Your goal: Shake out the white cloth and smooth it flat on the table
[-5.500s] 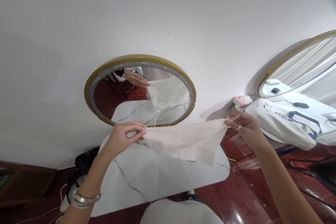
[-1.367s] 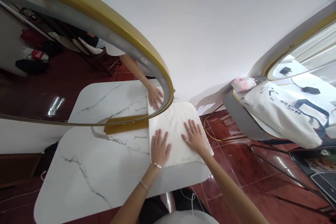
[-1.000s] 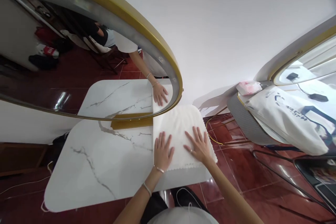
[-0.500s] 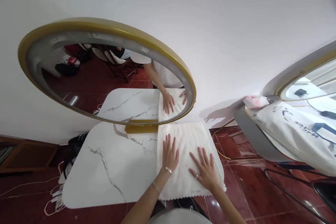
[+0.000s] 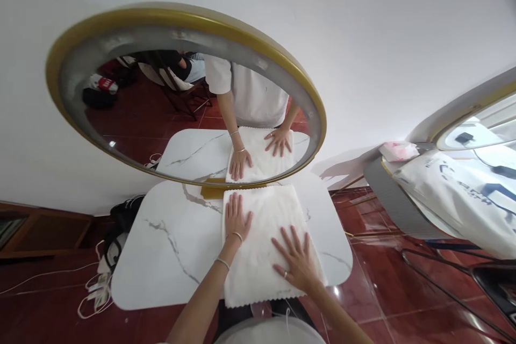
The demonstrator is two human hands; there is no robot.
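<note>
Smoothing white cloth (image 5: 264, 242) flat on marble surface (image 5: 169, 258): left hand (image 5: 237, 219) and right hand (image 5: 296, 262) pressing down, fingers spread apart. Next, likely gripping an edge beyond fingertips.

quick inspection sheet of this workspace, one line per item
surface: white marble-look table, veined, standing against the wall
job's things: white cloth with a scalloped edge, spread flat on the table
clutter: nothing seen on the table besides the cloth
grippers: left hand and right hand both flat on the cloth, fingers spread
cables: white cables on the floor left of the table
surroundings: round gold-framed mirror behind the table; white bag at right; red tiled floor
</note>
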